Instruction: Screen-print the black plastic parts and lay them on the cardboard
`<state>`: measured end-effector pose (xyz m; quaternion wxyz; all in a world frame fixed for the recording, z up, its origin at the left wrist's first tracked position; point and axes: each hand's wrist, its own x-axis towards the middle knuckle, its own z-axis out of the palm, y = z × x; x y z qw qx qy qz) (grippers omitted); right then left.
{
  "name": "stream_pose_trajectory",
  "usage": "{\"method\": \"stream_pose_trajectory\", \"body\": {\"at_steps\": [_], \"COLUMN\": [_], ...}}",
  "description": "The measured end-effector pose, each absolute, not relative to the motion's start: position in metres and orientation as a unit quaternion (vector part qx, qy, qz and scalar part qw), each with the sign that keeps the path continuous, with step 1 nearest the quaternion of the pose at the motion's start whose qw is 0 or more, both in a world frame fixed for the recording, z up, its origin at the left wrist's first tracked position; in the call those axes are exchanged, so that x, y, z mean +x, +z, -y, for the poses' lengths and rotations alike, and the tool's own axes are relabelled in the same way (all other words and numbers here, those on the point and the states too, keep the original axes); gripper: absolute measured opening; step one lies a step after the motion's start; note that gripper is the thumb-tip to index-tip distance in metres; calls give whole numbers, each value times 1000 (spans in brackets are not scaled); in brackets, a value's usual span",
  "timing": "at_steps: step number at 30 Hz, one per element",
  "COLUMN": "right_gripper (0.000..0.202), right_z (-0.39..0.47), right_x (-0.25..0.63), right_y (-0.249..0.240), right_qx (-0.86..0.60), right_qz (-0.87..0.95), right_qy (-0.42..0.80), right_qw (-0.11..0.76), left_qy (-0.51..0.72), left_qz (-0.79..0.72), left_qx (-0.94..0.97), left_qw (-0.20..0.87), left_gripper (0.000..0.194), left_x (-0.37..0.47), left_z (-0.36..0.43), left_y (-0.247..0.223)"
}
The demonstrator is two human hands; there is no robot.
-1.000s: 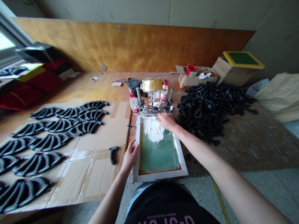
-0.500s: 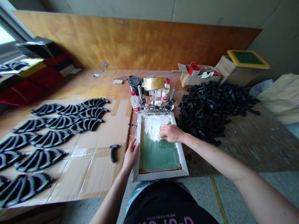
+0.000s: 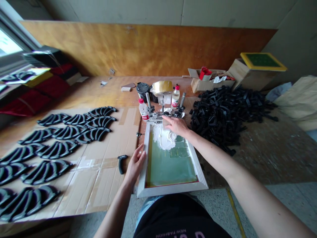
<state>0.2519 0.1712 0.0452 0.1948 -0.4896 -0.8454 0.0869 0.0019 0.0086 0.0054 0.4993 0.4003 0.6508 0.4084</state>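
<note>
A silver-framed screen [image 3: 173, 169] with green mesh lies before me, tilted up toward its near edge. White paste [image 3: 163, 138] covers the upper part of the mesh. My right hand [image 3: 174, 125] is at the far end of the frame, closed on a small flat pale scraper [image 3: 166, 124] above the paste. Beside the frame's left edge is my left hand [image 3: 136, 162], fingers apart, with nothing visible in it. A metal clamp [image 3: 155, 116] holds the far end of the frame. One black curved part [image 3: 122, 164] lies left of my left hand.
Rows of black curved parts [image 3: 55, 148] cover the cardboard [image 3: 99, 185] on the left. A heap of black parts [image 3: 218, 115] lies to the right. Two red-capped bottles [image 3: 143, 110], a tape roll [image 3: 162, 86] and a black tub [image 3: 142, 88] stand behind the clamp.
My right hand has moved away from me to the far end of the frame. The frame's near edge appears larger and higher. My left hand has shifted slightly left.
</note>
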Motion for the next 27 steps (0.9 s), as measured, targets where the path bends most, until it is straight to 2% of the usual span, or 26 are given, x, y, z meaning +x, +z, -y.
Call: {"method": "stream_pose_trajectory", "body": {"at_steps": [2,6,9,12,14,16,18,21,23,24,27], "right_gripper": [53,31,34,31,37,29,15,14,15,16,17], "right_z": [-193,-196,-167,-132,-112,-94,-75,-46,-36,-34,-44], "right_x": [268,324,341,322,299,275,253,231,240,254,327], "right_y": [58,55,24,-14,-30,-34,-30,-23,-24,-26,-40], "right_qx": [-553,-671,-680,-615,-574,-559,-567,-463,-390,-406,-643], "right_qz": [800,679,673,742,784,801,793,852,888,881,726], "right_qy": [71,46,70,108,111,101,83,81,97,97,25], "right_qw": [221,294,281,245,209,189,209,231,222,225,242], "left_qy": [428,514,605,623,629,584,483,399,403,407,392], "left_qz": [-645,-582,-490,-475,-495,-519,-537,-548,-580,-613,-751], "left_qx": [392,385,390,368,329,299,267,216,203,201,206], "left_qw": [497,498,491,501,501,549,638,703,678,646,490], "left_gripper": [70,64,63,61,60,59,60,55,50,48,40], "left_x": [-1,2,11,22,33,48,65,75,58,39,-42], "left_z": [-11,-34,-63,-81,-76,-58,-33,-2,7,8,6], "left_y": [24,56,77,87,78,58,31,-3,-20,-28,-55]}}
